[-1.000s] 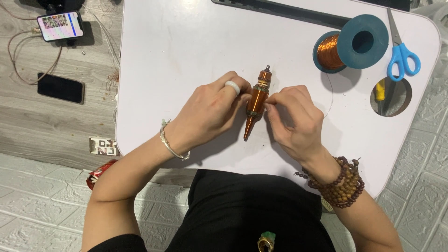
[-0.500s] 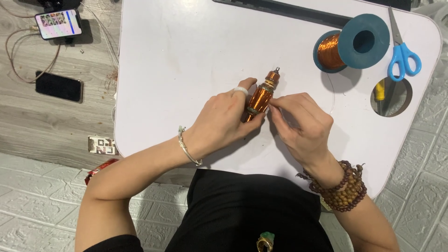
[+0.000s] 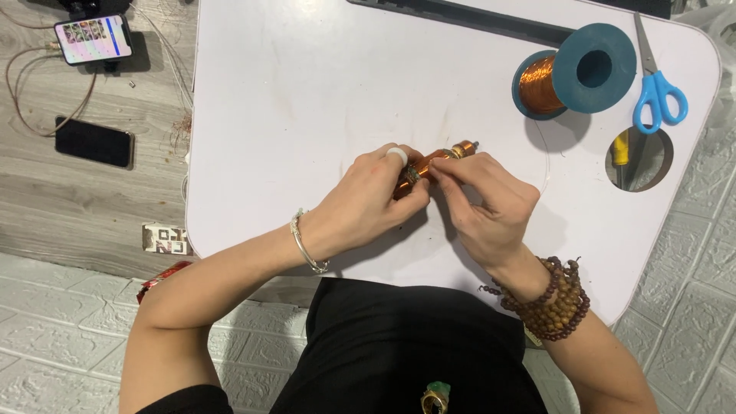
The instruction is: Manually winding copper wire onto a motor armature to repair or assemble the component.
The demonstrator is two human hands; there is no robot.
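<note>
Since the earlier frames the copper-wound coil (image 3: 431, 166) has tipped over from near-upright to a slant, its long axis now running from near-left to far-right, metal tip pointing toward the spool. It sits over the middle of the white table (image 3: 307, 115), held between both hands. The left hand (image 3: 366, 203) is closed around its lower end from the left; the right hand (image 3: 487, 203) pinches its upper part, fingertips shut on it. Both are equally close. Far right lie the blue spool of copper wire (image 3: 571, 77) and blue-handled scissors (image 3: 655, 84); two phones (image 3: 93, 40) rest on the floor, left.
</note>
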